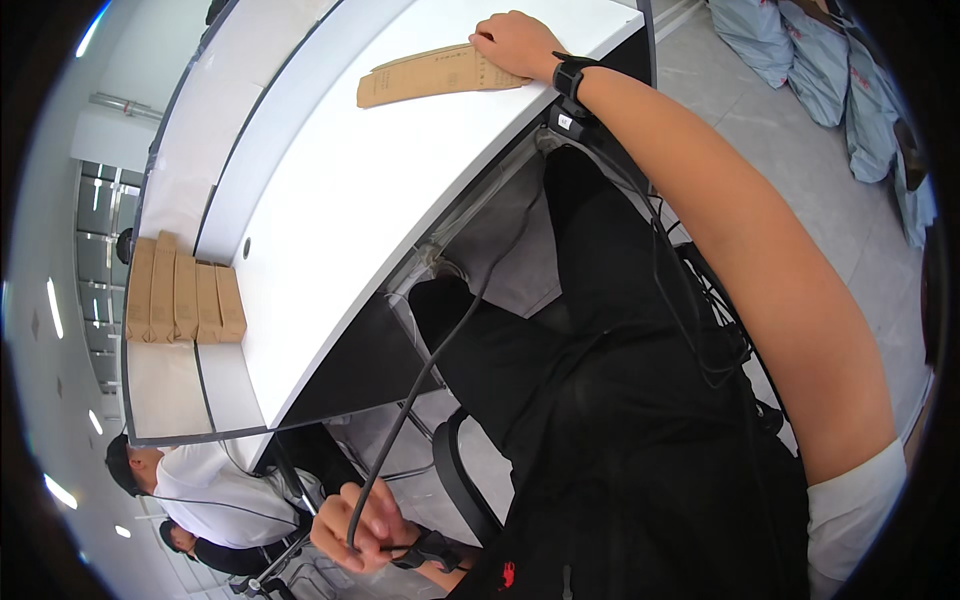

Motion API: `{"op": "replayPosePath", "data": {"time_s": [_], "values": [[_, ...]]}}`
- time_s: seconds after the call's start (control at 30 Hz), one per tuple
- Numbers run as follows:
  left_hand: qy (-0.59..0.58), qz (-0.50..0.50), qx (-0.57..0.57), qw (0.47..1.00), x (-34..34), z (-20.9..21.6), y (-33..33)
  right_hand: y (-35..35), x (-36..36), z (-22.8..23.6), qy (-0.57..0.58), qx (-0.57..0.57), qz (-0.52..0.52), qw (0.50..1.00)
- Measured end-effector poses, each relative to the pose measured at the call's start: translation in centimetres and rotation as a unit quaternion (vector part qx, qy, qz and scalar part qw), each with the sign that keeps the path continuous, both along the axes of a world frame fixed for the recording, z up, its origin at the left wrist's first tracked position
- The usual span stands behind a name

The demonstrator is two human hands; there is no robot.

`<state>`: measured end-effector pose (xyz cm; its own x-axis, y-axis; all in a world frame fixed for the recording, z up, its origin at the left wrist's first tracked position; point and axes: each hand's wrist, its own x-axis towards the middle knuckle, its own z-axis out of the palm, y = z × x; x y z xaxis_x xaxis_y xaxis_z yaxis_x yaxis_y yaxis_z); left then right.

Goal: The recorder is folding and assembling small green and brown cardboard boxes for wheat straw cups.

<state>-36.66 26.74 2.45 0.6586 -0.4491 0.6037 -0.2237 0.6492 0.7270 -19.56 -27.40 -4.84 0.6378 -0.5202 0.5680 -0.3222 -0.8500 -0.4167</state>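
Wide fisheye, left one of the pair on your head, aimed steeply down over your lap (620, 390). Lap is close, filling lower middle; desk (330, 190) farther off, front edge slanting across. Your right hand (518, 42) falls near the top, left hand (365, 527) near the bottom. Rolled: ceiling light (55, 308) at far left, floor (720, 85) upper right. Dark corners.

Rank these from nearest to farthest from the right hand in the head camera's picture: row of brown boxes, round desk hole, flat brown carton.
1. Flat brown carton: right at the right hand.
2. Round desk hole: farther left.
3. Row of brown boxes: farthest, at the white desk's left end.
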Motion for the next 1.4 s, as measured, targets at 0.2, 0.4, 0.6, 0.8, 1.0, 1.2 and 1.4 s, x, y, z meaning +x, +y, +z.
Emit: {"op": "replayPosePath", "data": {"time_s": [0.2, 0.4, 0.6, 0.8, 1.0, 1.2, 1.4], "values": [[0.037, -0.136, -0.257, 0.956, 0.0, 2.6, 3.8, -0.9, 0.0, -0.1, 0.038, 0.018, 0.011, 0.999], [0.035, -0.103, -0.332, 0.937, -0.5, 3.6, 7.2, 1.3, -2.6, 1.1, -0.029, 0.002, 0.055, 0.998], [0.052, -0.072, -0.354, 0.931, 1.4, 2.5, 8.4, 1.4, -2.1, 1.0, -0.020, -0.025, 0.055, 0.998], [0.006, 0.014, -0.489, 0.872, -0.1, 4.6, 11.5, 0.7, -1.9, 0.5, -0.043, -0.050, 0.068, 0.996], [-0.139, 0.110, -0.347, 0.921, -1.5, 6.1, 13.4, 0.3, -2.7, 0.8, -0.049, -0.028, 0.062, 0.996], [0.003, 0.250, 0.068, 0.966, 4.4, 0.9, 4.1, 1.2, -1.7, 0.1, -0.036, -0.087, 0.080, 0.992], [-0.231, 0.000, 0.528, 0.817, 9.2, -0.3, -5.9, 1.7, -1.8, 0.9, 0.002, -0.097, 0.166, 0.981]]}}
